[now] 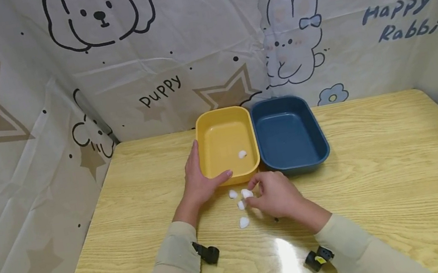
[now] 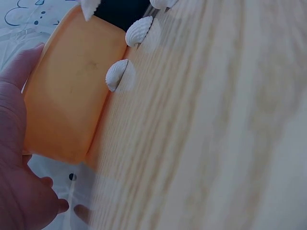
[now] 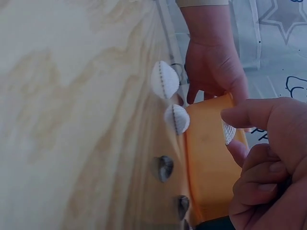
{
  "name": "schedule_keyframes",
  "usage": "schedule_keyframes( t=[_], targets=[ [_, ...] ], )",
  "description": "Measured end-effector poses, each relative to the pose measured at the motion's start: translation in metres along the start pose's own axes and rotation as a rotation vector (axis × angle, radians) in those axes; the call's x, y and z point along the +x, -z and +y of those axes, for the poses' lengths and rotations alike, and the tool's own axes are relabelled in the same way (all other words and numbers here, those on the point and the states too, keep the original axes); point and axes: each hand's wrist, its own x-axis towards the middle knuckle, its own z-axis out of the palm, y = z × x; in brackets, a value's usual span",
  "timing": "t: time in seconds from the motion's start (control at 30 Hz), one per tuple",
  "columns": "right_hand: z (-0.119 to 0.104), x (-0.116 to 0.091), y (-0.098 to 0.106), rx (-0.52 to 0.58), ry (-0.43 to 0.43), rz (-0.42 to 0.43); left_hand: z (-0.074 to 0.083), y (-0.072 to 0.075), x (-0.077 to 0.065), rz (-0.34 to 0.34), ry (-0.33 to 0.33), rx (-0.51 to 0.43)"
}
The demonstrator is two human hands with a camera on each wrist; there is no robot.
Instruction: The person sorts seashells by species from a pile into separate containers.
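My right hand (image 1: 276,193) pinches a white ribbed seashell (image 3: 229,133) between thumb and finger, just in front of the yellow bin (image 1: 201,151). My left hand (image 1: 199,183) grips that bin at its front left corner, thumb over the front rim and fingers along the side wall. One white shell (image 1: 242,154) lies inside the bin. On the table in front are a shell close to the bin (image 1: 233,194), another beside the right thumb (image 1: 241,205) and a nearer one (image 1: 244,222). Dark shells (image 3: 165,167) show below my right hand in the right wrist view.
A dark blue bin (image 1: 321,138) stands against the yellow bin's right side. Both sit at the back edge of the wood-grain table (image 1: 381,167), in front of a printed cloth (image 1: 208,22) that also hangs at the sides. A small dark thing (image 1: 276,219) lies by my right wrist.
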Motion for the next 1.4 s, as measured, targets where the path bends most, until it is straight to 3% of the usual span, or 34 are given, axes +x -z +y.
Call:
schedule_keyframes(
  t=[0.7, 1.4],
  targets=[
    [-0.016, 0.003, 0.019, 0.059, 0.054, 0.065, 0.0, 0.0, 0.0, -0.005, 0.013, 0.01],
    [-0.021, 0.029, 0.032, 0.126, 0.053, 0.198, -0.002, 0.0, -0.001, -0.006, 0.011, 0.004]
  ],
)
